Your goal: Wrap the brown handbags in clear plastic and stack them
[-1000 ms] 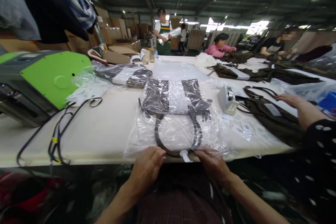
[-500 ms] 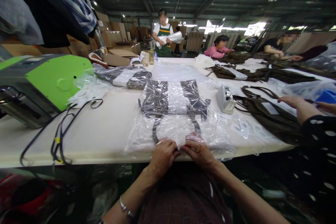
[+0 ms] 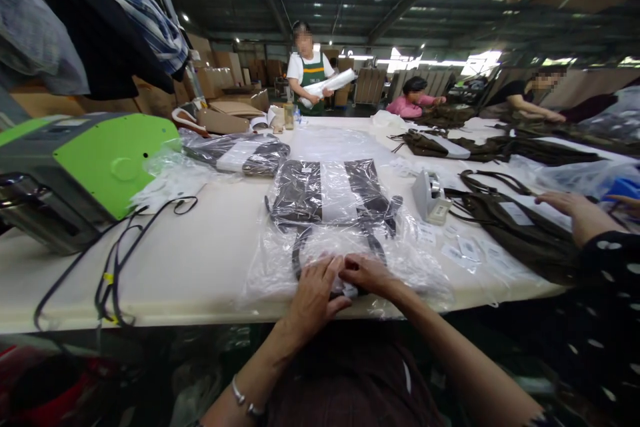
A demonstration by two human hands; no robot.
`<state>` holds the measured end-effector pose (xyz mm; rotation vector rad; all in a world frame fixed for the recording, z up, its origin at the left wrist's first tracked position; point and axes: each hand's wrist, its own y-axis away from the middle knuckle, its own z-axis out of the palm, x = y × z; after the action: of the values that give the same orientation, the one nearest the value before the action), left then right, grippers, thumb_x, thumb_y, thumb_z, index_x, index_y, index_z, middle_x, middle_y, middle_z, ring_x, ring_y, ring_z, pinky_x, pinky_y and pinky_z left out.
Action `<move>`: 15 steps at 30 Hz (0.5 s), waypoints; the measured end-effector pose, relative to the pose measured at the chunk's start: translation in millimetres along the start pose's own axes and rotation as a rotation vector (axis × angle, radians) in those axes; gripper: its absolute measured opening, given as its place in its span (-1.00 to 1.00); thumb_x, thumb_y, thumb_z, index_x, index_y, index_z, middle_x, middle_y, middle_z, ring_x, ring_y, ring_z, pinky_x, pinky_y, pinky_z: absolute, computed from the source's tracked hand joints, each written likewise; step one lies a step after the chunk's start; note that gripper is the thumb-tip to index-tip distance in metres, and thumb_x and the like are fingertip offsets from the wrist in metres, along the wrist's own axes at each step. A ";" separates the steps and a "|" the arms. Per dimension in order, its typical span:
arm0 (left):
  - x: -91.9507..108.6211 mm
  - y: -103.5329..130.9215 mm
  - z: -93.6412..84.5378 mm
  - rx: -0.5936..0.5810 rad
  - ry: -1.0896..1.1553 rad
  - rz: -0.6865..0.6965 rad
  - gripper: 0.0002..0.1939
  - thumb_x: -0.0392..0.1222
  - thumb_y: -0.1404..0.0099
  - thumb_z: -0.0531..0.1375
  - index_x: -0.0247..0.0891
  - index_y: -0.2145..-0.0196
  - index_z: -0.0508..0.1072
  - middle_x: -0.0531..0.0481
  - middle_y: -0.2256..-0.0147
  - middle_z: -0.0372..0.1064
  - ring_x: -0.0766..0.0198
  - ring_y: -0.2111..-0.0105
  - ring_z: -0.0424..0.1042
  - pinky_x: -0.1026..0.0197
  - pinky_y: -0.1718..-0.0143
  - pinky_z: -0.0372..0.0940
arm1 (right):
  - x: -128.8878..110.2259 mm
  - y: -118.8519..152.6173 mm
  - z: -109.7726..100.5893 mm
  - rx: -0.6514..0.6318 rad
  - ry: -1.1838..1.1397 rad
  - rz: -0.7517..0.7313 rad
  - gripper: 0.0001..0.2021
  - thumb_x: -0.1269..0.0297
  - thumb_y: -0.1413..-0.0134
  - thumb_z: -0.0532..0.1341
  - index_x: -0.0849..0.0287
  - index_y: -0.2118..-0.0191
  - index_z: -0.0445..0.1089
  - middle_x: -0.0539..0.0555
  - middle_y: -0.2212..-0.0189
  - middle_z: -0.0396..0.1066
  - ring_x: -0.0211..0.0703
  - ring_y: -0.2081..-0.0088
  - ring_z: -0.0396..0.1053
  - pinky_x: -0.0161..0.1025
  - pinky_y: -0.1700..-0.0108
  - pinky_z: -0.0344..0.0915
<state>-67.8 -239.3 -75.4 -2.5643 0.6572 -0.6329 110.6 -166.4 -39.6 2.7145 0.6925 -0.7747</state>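
Observation:
In front of me a dark brown handbag [image 3: 295, 190] lies flat inside a clear plastic bag [image 3: 267, 263], a white paper band [image 3: 336, 190] round its middle. Its strap loops toward me under the film. My left hand [image 3: 315, 290] rests on the near part of the plastic, fingers stretched forward and thumb apart. Beside it, my right hand [image 3: 367, 273] has its fingers curled and pinched on the plastic near the bag's mouth. A small white piece shows between the hands; what it is I cannot make out.
A tape dispenser [image 3: 431, 197] and labels [image 3: 467, 250] stand right of the plastic bag. Another wrapped handbag [image 3: 250, 153] and a green machine [image 3: 117, 160] are left. A co-worker's hand [image 3: 575, 210] reaches over brown bags [image 3: 520, 233] at right. Black cords [image 3: 117, 267] cross the table's left side.
Both hands have moved slightly forward over the plastic. My left hand has gone from pinching the near edge to lying with fingers stretched. The standing co-worker has shifted the white roll.

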 end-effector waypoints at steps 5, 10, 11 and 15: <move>-12.9 -5.1 -18.7 0.314 -0.241 0.110 -0.49 -0.31 -0.33 0.17 -0.18 -0.20 0.20 -0.19 -0.12 0.31 -0.01 -0.23 0.19 -0.19 -0.23 0.10 | -1.2 -4.2 22.9 0.171 0.061 -0.008 -0.81 0.15 -0.16 0.19 0.05 0.36 0.51 0.03 0.34 0.51 -0.12 0.25 0.41 -0.25 0.18 0.27; -27.3 -26.6 -31.8 0.123 -0.429 -0.023 -0.72 -0.37 -0.31 0.14 -0.22 0.02 0.41 -0.12 0.13 0.45 0.07 0.09 0.44 0.00 0.05 0.33 | 20.3 -13.2 48.2 0.387 0.029 -0.135 -0.89 0.22 -0.07 0.27 0.03 0.26 0.53 0.10 0.11 0.49 0.08 -0.04 0.35 0.07 -0.17 0.22; -26.3 -28.5 -35.1 0.100 -0.425 -0.041 -0.81 -0.38 -0.33 0.11 -0.23 0.14 0.44 -0.06 0.26 0.45 0.15 0.23 0.45 0.10 0.18 0.35 | 25.0 -15.5 51.8 0.422 0.004 -0.137 -0.88 0.24 -0.05 0.28 0.03 0.26 0.52 0.10 0.10 0.49 0.10 -0.05 0.35 0.11 -0.17 0.22; -10.5 -11.1 -39.1 0.135 -0.319 0.153 -0.81 -0.33 -0.41 0.00 -0.20 0.21 0.39 0.04 0.46 0.36 0.25 0.46 0.38 0.24 0.43 0.23 | 34.9 -24.7 60.7 0.585 -0.042 -0.149 -0.87 0.22 -0.08 0.24 0.03 0.24 0.50 0.12 -0.02 0.43 0.13 -0.13 0.31 0.14 -0.21 0.22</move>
<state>-92.5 -235.6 -41.7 -2.3886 0.6662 -0.2034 97.9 -152.8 -111.4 3.1679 0.7608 -1.2314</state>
